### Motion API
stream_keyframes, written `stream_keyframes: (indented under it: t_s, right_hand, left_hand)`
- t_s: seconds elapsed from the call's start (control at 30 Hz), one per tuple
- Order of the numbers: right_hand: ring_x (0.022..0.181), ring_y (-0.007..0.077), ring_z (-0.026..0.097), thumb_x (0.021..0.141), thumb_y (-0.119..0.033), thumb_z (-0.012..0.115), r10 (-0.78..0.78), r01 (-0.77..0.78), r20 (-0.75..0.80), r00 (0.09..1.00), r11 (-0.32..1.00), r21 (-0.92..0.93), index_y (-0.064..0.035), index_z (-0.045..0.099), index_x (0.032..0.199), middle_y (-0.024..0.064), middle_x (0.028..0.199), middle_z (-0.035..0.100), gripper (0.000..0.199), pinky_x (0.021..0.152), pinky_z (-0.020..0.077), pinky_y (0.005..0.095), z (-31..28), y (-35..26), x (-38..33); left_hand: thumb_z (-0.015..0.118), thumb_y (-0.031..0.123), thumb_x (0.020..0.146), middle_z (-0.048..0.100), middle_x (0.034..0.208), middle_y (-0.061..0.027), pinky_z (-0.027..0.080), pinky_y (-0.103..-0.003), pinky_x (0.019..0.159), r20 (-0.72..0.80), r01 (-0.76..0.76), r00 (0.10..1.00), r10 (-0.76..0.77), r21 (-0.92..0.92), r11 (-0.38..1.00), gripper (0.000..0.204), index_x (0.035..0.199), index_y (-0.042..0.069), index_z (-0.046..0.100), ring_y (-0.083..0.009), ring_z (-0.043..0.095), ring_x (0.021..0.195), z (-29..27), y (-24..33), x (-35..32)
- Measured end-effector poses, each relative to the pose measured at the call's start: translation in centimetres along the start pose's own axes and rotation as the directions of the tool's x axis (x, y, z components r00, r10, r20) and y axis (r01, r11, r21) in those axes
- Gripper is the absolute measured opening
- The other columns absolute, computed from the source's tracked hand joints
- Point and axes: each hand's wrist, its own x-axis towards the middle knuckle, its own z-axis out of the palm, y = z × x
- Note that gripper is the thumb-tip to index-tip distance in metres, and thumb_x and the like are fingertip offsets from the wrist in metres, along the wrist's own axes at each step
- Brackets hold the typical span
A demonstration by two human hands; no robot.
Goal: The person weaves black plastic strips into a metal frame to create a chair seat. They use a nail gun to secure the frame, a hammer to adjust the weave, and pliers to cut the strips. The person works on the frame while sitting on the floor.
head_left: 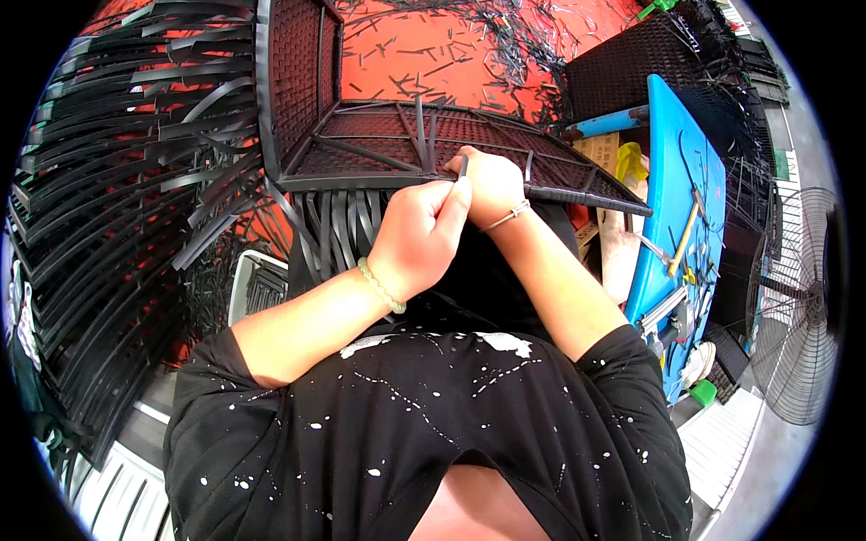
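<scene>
Working remotely, I pinched a dark strip (464, 167) in my left hand (418, 233), my right hand (490, 187) curled beside it, grip unclear, at the wicker frame (347, 183); apparent weaving next called for tightening.

Far ahead of you lies, seemingly, red flooring (365, 72); to your right stand a blue table (666, 180) and a fan (801, 302).

Lies as a dark woven frame (388, 133) with a crosswise near rail (361, 183), shows thin bars (359, 151) across one woven panel (514, 137), joins a second panel (295, 81) at an angle on the left, and has flat black strips (347, 221) hanging just below the rail's left part.
</scene>
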Motion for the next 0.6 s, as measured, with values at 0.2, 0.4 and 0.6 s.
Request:
stream_keyframes:
  t_s: [0.2,0.4,0.6]
  right_hand:
    - [0.081,0.0327,0.069,0.081,-0.023,0.063,0.034,-0.034,-0.004,0.999,0.999,0.031,-0.0041,0.068,0.083,0.0154,0.09,0.067,0.02,0.071,0.0548,0.0435,0.0,0.0,-0.3]
    - [0.077,0.0349,0.068,0.08,-0.029,0.065,-0.044,0.045,-0.017,0.999,0.998,0.052,-0.0078,0.069,0.079,0.0153,0.084,0.068,0.021,0.07,0.0552,0.0448,-0.1,-0.9,-1.8]
    - [0.081,0.0344,0.068,0.08,-0.045,0.068,-0.119,0.119,-0.017,0.993,0.992,0.033,-0.0042,0.069,0.086,0.0166,0.087,0.068,0.042,0.072,0.0548,0.0431,-2.1,-2.0,-2.7]
  left_hand:
    - [0.053,0.018,0.099,0.044,0.055,-0.0125,0.037,-0.035,0.051,0.039,-0.026,0.999,0.024,0.047,0.999,0.038,0.067,-0.002,0.05,-0.0158,0.041,0.051,0.1,0.4,-0.7]
    - [0.048,0.024,0.103,0.053,0.062,-0.0003,0.042,-0.026,0.057,0.202,-0.021,0.979,-0.004,0.124,0.992,0.041,0.069,0.002,0.055,-0.0082,0.048,0.058,-2.0,1.3,-0.5]
    - [0.049,0.03,0.102,0.07,0.08,-0.007,0.049,-0.028,0.077,0.39,-0.134,0.92,-0.034,0.396,0.908,0.042,0.084,-0.001,0.069,-0.013,0.064,0.078,-5.3,2.5,3.7]
